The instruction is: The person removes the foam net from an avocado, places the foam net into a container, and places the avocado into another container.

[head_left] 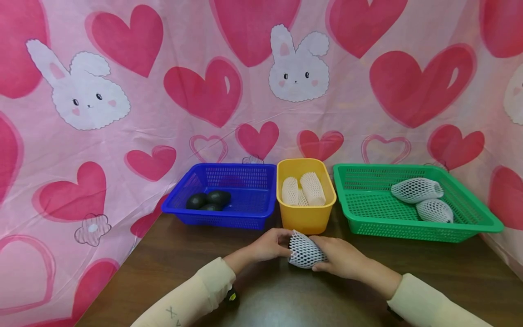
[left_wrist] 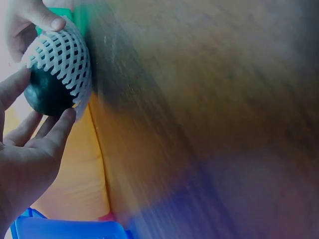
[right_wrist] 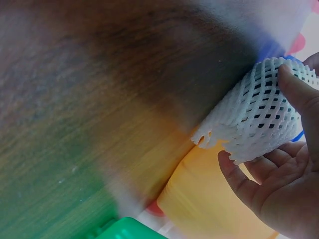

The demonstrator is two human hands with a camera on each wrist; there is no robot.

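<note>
Left hand [head_left: 267, 245] and right hand [head_left: 343, 257] pinch part-netted avocado [left_wrist: 49, 93]; two netted fruits [head_left: 413, 190] done, three bare avocados [head_left: 219, 197] pending.

Behind the table we see a pale pink cloth [head_left: 253, 97], creased in places, printed with red and pink hearts [head_left: 204, 95] and white rabbit heads [head_left: 300, 75] (one flops an ear), and hanging down past the left and right sides too. Below it, we look onto a dark brown, wood-grained tabletop [head_left: 286, 295], where light leaves a soft, pale sheen.
</note>
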